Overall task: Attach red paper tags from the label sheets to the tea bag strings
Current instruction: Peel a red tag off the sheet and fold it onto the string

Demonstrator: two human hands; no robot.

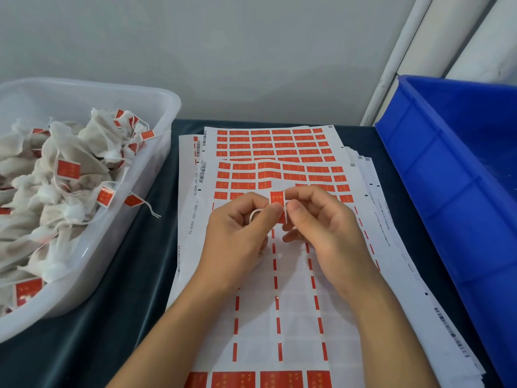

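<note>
Head view: left hand [240, 219] and right hand [313, 217] pinch red tag [277, 198]; string [256, 212] mostly hidden.

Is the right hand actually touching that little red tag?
Touching. The head view shows the right hand pinching the red tag's right edge with thumb and forefinger.

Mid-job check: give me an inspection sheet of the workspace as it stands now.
Surface: dark table, mostly covered by paper.
Job's things: label sheets stacked at centre, top sheet largely peeled; red tag held above it with a white string; tagged tea bags piled in the clear tub.
Clutter: nothing seen.
Hands: left hand pinches the string; right hand pinches the tag.
Cables: nothing seen.
Surroundings: blue crate on the right, grey wall behind.
</note>
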